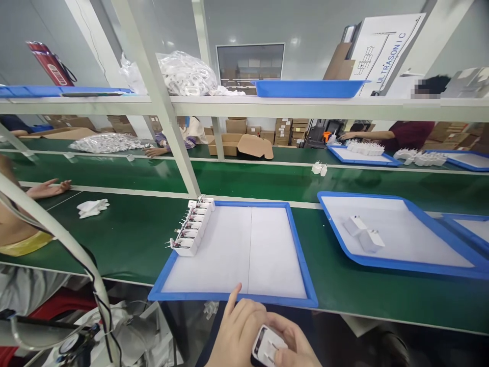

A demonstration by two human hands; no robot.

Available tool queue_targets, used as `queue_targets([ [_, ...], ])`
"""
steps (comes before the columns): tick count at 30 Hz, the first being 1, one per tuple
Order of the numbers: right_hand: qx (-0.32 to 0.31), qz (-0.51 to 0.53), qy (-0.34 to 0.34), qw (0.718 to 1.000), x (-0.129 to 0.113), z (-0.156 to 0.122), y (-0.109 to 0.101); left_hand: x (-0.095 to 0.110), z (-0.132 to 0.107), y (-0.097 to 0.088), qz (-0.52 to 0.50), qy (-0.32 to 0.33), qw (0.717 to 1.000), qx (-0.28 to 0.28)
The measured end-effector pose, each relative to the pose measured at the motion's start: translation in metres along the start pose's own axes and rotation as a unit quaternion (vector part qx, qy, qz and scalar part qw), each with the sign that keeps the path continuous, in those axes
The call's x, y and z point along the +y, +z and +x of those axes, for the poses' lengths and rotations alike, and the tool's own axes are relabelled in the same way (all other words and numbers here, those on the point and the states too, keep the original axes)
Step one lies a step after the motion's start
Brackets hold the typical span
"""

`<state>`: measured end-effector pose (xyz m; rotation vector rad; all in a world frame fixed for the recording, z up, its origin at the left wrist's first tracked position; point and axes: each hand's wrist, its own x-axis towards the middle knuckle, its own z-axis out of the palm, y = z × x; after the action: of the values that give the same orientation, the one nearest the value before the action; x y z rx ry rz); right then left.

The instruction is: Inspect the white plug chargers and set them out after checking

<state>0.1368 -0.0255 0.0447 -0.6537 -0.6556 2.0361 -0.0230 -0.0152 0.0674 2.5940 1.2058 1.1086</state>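
Both hands meet at the near edge of the bench, holding one white plug charger (266,344) with metal prongs. My left hand (239,326) grips it from the left, its index finger stretched up over the tray's front rim. From the right, my right hand (296,341) closes round it, the thumb pressing beside the prongs. Just beyond lies a blue-rimmed tray (301,255) with a white lining. Along its left side stands a row of several open white charger housings (193,229), with inner parts and prongs showing. Part of the held charger is hidden by my fingers.
A second blue tray (405,204) on the right holds two white charger blocks (369,237). White pieces (92,208) lie on the green bench near a co-worker's hand (49,188). A slanted post (168,117) and overhead shelf (229,108) stand beyond; a curved pole (69,247) rises at left.
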Motion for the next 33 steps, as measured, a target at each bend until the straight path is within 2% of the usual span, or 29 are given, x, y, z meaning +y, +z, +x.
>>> queue_targets([
  [2,-0.007,0.002,0.009,1.0,0.005,0.002,-0.007,-0.001,-0.004,0.006,-0.007,-0.002,1.0,-0.01],
  [7,-0.02,0.012,0.016,1.0,0.025,0.007,-0.019,-0.002,-0.003,0.025,-0.044,0.017,0.999,0.02],
  [10,0.026,-0.021,-0.01,0.999,0.027,0.007,-0.024,-0.003,0.001,0.03,-0.058,-0.009,0.998,-0.034],
  [12,0.087,-0.097,-0.067,0.989,0.012,0.006,-0.034,-0.009,0.001,0.029,-0.046,-0.026,0.996,-0.07],
  [13,0.136,-0.151,-0.102,0.974,-0.003,0.005,-0.042,-0.015,0.001,0.026,-0.034,-0.046,0.995,-0.075],
  [14,0.2,-0.22,-0.132,0.946,-0.024,0.002,-0.052,-0.023,0.0,0.022,-0.018,-0.075,0.995,-0.065],
  [15,0.271,-0.289,-0.155,0.905,-0.051,-0.002,-0.065,-0.032,0.0,0.016,-0.001,-0.117,0.992,-0.043],
  [16,0.354,-0.36,-0.169,0.846,-0.081,-0.006,-0.079,-0.044,0.001,0.009,0.021,-0.165,0.986,-0.005],
  [17,0.429,-0.434,-0.168,0.774,-0.115,-0.012,-0.095,-0.057,0.002,0.001,0.05,-0.209,0.976,0.047],
  [18,0.476,-0.456,-0.167,0.734,-0.149,-0.017,-0.111,-0.07,0.003,-0.008,0.083,-0.233,0.964,0.096],
  [20,0.554,-0.481,-0.145,0.664,-0.213,-0.023,-0.143,-0.095,0.007,-0.028,0.174,-0.301,0.921,0.177],
  [22,0.611,-0.497,-0.089,0.61,-0.259,-0.021,-0.172,-0.115,0.009,-0.046,0.244,-0.372,0.872,0.204],
  [23,0.627,-0.498,-0.054,0.596,-0.273,-0.016,-0.185,-0.124,0.008,-0.053,0.261,-0.407,0.852,0.203],
  [25,0.646,-0.493,0.005,0.583,-0.286,-0.006,-0.207,-0.141,0.006,-0.062,0.256,-0.467,0.828,0.176],
  [28,0.664,-0.481,0.053,0.57,-0.281,0.004,-0.23,-0.17,0.0,-0.065,0.181,-0.546,0.812,0.1],
  [30,0.66,-0.48,0.056,0.574,-0.274,0.001,-0.239,-0.192,-0.005,-0.062,0.113,-0.574,0.808,0.07],
  [33,0.638,-0.49,0.015,0.593,-0.27,-0.009,-0.242,-0.217,-0.013,-0.057,0.104,-0.569,0.811,0.087],
])
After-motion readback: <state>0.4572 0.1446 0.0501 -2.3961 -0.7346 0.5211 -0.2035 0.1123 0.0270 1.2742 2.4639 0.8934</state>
